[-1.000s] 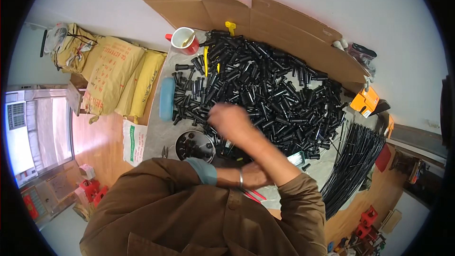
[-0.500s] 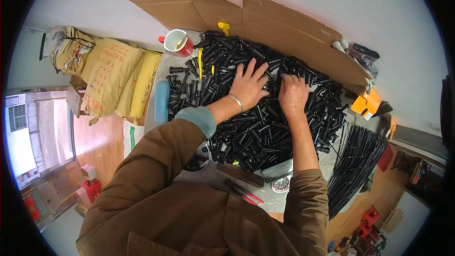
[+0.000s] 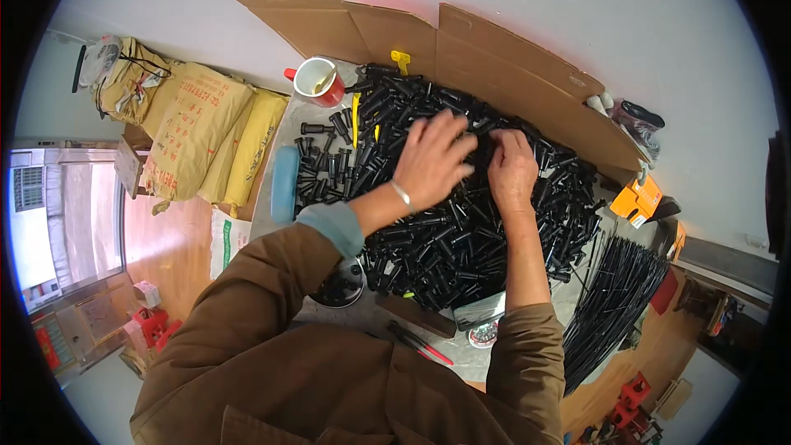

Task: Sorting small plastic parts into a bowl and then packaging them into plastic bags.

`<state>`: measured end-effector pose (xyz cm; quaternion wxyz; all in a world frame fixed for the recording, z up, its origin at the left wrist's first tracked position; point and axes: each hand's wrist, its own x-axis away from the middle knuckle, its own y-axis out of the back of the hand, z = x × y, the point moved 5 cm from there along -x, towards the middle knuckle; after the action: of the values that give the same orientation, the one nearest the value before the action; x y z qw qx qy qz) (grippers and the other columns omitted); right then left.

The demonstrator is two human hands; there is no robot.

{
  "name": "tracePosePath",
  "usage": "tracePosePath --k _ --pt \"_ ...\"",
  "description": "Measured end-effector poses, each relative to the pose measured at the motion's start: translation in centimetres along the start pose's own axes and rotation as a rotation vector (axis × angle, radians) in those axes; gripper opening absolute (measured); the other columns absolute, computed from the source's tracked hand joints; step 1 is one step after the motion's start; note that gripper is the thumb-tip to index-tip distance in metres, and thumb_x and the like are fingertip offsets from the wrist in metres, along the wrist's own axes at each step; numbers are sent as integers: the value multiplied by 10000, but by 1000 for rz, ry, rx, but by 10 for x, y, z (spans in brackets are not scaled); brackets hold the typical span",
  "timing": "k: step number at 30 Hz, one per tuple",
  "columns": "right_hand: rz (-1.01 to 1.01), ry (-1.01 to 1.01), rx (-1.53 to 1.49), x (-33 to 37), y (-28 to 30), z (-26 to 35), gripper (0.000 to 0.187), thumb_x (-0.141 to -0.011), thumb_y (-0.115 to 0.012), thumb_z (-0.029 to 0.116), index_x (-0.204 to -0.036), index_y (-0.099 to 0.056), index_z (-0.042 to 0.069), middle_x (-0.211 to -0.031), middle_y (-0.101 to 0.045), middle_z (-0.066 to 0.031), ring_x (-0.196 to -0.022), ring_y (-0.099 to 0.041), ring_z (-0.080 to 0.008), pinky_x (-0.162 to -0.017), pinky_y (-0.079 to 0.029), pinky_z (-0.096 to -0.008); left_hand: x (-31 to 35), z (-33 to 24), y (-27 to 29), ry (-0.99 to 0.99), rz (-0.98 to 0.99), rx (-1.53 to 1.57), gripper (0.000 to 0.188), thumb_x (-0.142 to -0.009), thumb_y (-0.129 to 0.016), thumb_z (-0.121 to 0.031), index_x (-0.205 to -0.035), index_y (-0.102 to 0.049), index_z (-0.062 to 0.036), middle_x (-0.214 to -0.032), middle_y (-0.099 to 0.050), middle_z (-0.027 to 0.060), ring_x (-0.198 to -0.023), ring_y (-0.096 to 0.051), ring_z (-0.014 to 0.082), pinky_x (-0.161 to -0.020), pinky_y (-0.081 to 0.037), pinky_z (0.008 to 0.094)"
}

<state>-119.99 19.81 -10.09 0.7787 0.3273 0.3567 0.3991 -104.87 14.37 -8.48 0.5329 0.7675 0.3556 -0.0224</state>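
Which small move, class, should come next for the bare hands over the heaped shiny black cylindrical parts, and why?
Probably the bare left hand should close on one of the heaped shiny black cylindrical parts: its fingers are spread over them, with nothing visibly gripped. The bare right hand has bent fingers at the parts, its grip hidden.

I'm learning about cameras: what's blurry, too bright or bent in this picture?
Head view: the bare left hand has blurred fingers; head view: the bright whitish opening at far left looks washed out; head view: straight edges bow toward the curved black border.
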Motion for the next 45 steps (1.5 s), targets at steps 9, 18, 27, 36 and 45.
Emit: tracePosePath --k 9,18,27,36,45 --pt "108 129 530 18 0 -29 288 -773 -555 82 -1025 -687 125 -1159 -615 -22 -1114 -523 -267 -920 -388 -457 28 16 -23 98 195 -68 440 -848 -643 -349 -1194 -590 -82 -1271 -529 127 -1291 -391 335 -1024 -302 499" --pt "43 216 -37 -6 -23 28 194 -780 -611 9 -934 -692 95 -901 -646 -94 -845 -587 -321 -743 -469 -416 61 -24 -35 27 301 190 443 -852 -640 -292 -1225 -554 -69 -1242 -544 97 -1272 -409 284 -1064 -284 461" --pt "167 273 316 -12 -79 34 173 -736 -659 132 -900 -715 125 -883 -594 -60 -899 -551 -269 -769 -427 -416 68 -32 -40 -25 329 175 387 -859 -628 -304 -1173 -569 -85 -1242 -525 92 -1233 -425 267 -1028 -303 465" --pt "60 -793 -1269 20 14 -30 174 -876 -530 101 -1021 -602 37 -869 -638 -42 -659 -530 -116 -588 -421 -236 71 -20 -23 -56 161 213 251 -829 -651 -319 -984 -656 -122 -1004 -592 18 -1092 -486 229 -998 -296 457" --pt "246 -90 16 25 3 -5 165 -903 -583 209 -968 -689 101 -893 -686 -140 -805 -671 -304 -701 -518 -407 -5 46 -21 144 -60 17 252 -824 -631 -215 -1055 -637 -115 -1169 -553 88 -1169 -465 306 -953 -321 459"
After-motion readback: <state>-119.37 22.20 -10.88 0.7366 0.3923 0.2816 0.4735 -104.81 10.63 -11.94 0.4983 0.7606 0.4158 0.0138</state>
